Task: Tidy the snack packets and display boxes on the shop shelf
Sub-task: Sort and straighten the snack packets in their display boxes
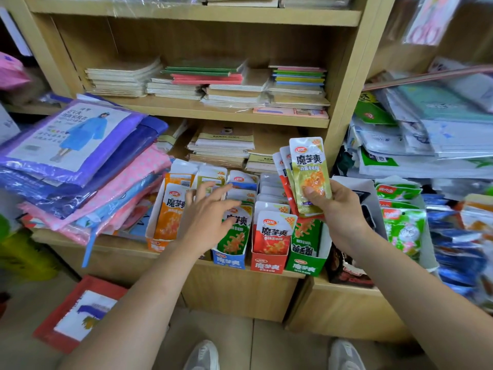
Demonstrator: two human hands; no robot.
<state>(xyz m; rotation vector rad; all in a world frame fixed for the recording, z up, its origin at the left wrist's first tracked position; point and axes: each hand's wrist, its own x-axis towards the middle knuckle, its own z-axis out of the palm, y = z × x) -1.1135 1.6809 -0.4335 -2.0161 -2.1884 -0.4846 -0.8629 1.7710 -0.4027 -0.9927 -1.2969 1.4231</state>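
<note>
Right hand grip pinches snack packets by lower ends — left hand spread over boxes.

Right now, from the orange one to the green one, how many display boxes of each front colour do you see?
Orange box: 1
Blue box: 1
Red box: 1
Green box: 1
Total: 4. The left forearm may hide one more front.

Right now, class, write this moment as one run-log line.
left hand: open over blue box | right hand: holds snack packets
</note>
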